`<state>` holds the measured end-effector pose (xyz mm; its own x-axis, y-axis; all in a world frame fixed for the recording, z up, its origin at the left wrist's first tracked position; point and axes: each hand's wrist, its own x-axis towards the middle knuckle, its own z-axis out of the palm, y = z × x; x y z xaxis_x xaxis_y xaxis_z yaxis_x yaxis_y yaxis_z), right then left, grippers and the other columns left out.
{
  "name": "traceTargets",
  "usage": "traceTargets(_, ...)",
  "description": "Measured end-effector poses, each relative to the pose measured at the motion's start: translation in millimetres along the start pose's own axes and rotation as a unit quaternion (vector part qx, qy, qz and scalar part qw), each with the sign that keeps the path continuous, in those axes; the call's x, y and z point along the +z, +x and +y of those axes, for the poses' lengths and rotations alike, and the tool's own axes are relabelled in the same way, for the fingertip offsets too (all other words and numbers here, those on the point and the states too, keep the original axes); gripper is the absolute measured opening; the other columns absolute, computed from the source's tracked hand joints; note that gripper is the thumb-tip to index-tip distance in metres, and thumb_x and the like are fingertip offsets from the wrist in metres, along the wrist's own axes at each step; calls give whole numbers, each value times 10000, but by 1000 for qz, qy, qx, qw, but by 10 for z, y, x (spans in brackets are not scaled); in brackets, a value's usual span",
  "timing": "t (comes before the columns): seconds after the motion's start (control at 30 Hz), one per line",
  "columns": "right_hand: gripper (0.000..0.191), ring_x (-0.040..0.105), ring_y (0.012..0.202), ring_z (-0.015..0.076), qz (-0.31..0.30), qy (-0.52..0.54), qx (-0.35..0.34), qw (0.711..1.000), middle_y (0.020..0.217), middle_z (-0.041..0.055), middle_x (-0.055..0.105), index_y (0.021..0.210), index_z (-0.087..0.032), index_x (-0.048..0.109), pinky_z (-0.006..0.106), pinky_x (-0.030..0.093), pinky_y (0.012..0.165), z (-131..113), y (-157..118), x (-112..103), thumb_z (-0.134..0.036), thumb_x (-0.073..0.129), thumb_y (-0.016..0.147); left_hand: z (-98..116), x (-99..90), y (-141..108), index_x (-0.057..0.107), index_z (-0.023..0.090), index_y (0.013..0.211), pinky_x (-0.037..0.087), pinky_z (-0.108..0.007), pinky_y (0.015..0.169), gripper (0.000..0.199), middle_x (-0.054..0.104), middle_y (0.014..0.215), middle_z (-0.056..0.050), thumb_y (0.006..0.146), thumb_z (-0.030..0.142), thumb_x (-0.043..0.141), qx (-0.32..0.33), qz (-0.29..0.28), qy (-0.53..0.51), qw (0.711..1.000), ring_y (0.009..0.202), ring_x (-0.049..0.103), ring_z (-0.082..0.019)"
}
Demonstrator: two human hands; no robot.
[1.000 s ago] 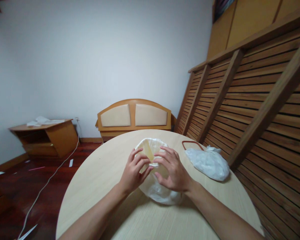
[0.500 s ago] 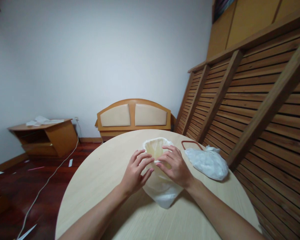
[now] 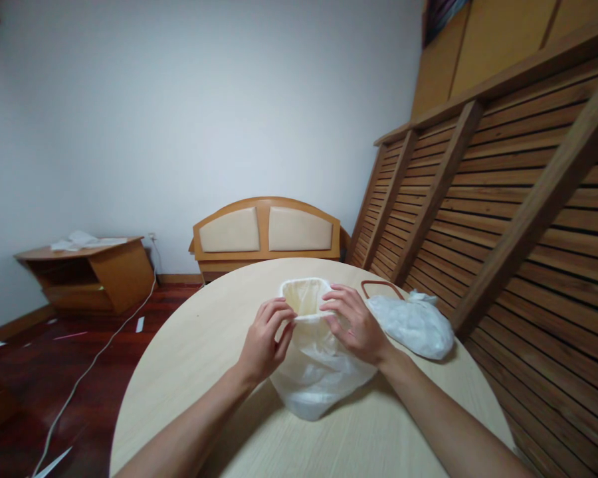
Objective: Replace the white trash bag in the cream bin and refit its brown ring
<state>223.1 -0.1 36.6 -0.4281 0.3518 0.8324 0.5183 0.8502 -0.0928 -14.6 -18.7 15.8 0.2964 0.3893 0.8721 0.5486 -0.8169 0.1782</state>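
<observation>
Left hand (image 3: 266, 335) and right hand (image 3: 356, 323) pinching the rim of a white bag (image 3: 321, 368), its mouth gaping; tied bag (image 3: 416, 323) lying right of it, both resting on table (image 3: 189, 358).

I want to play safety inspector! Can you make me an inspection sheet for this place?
Surface: round, pale wood-look table.
Main thing: open white bag, its mouth facing up.
Hands: left hand and right hand, fingers at the bag's rim; how tightly they grip can't be told.
Clutter: second white bag lying on the table, brown loop beside it; papers on a low cabinet; scraps on the floor.
Cables: none seen on the table; pale cord across the floor.
Surroundings: headboard, slatted wooden panel.
</observation>
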Motion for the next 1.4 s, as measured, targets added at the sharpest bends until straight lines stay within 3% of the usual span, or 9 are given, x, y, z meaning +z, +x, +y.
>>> traceTargets(0.17, 87, 565, 1225, 279, -10, 18, -5, 1000, 1072, 70, 683, 960, -248, 671, 521, 486, 1044, -18, 10, 30, -264, 585, 956, 77, -3, 12, 607, 221, 1176, 501, -469, 1004, 238, 652, 1115, -99, 939, 206, 582, -7, -12, -5, 1000, 1164, 567, -261)
traceTargets(0.4, 149, 554, 1231, 281, -29, 42, -21, 998, 1154, 95, 660, 1066, -236, 650, 514, 475, 1051, 13, 0, -26, -288, 598, 936, 72, 32, 41, 616, 215, 1010, 527, -432, 946, 92, 689, 956, -63, 953, 165, 563, -11, 7, 1, 1000, 1055, 612, -237)
traceTargets(0.5, 104, 540, 1242, 281, -35, 40, -14, 998, 1186, 97, 647, 1019, -238, 646, 510, 471, 1048, 81, -25, -55, -280, 593, 941, 68, 11, 29, 598, 216, 1000, 521, -435, 956, 91, 685, 945, -62, 953, 158, 545, -15, 1, -6, 1000, 1052, 614, -236)
traceTargets(0.73, 62, 566, 1211, 266, -20, 29, -22, 999, 1096, 67, 684, 935, -249, 675, 468, 473, 1029, 8, -6, 0, -303, 644, 933, 109, 22, 0, 576, 225, 1243, 465, -473, 1024, 323, 696, 1157, -88, 923, 201, 608, -3, -1, 39, 999, 1152, 595, -260)
traceTargets(0.87, 94, 591, 1168, 259, -20, 19, -41, 999, 1025, 49, 706, 953, -254, 694, 477, 438, 1035, -84, 31, 24, -337, 656, 928, 97, 55, 10, 628, 239, 1139, 447, -466, 1041, 216, 726, 1066, -54, 932, 177, 616, 24, -3, 45, 999, 1130, 610, -240)
traceTargets(1.03, 230, 582, 1171, 265, -33, 46, -53, 997, 1085, 72, 715, 1161, -229, 655, 496, 411, 1042, -36, 44, -60, -304, 584, 955, 44, 70, 24, 614, 221, 1069, 447, -458, 1063, 144, 720, 1029, -50, 954, 142, 580, 23, 1, 19, 1000, 1119, 610, -215)
traceTargets(1.2, 134, 588, 1162, 257, -47, 62, -48, 996, 999, 43, 728, 1056, -257, 684, 496, 383, 1054, 14, 30, -102, -253, 581, 970, 74, 14, 28, 604, 222, 1120, 402, -495, 1114, 195, 701, 1117, -74, 946, 145, 562, 17, -16, 9, 1000, 1198, 581, -234)
traceTargets(1.4, 72, 633, 1103, 245, -37, 59, -59, 996, 937, 33, 735, 997, -237, 671, 482, 396, 1050, -94, 41, 2, -273, 643, 943, 162, -34, 17, 588, 230, 1230, 398, -524, 1103, 337, 663, 1220, -97, 896, 231, 634, 32, -38, 2, 999, 1255, 529, -283)
